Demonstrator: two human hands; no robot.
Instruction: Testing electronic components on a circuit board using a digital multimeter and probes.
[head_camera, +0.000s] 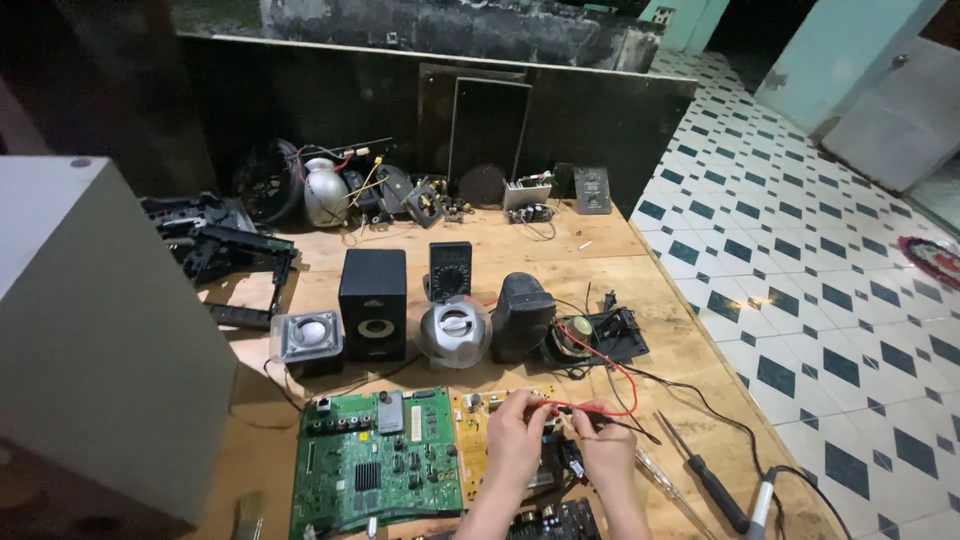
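Mid-probe, I judge: my left hand (515, 432) has its grip pinched on the red probe lead (600, 372), right hand (603, 432) closed on the black one, both over the yellow board (472, 418) on the surface; next needs steady tips, no slipping.

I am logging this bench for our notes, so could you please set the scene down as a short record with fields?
Surface: wooden board beside a tiled floor
Left hand: holds the red probe over the yellow circuit board
Right hand: holds the black probe beside it
Leads: red wire loops up from the hands
Left of the hands: green circuit board
Behind: black box speaker, round silver speaker, multimeter
Right: screwdriver
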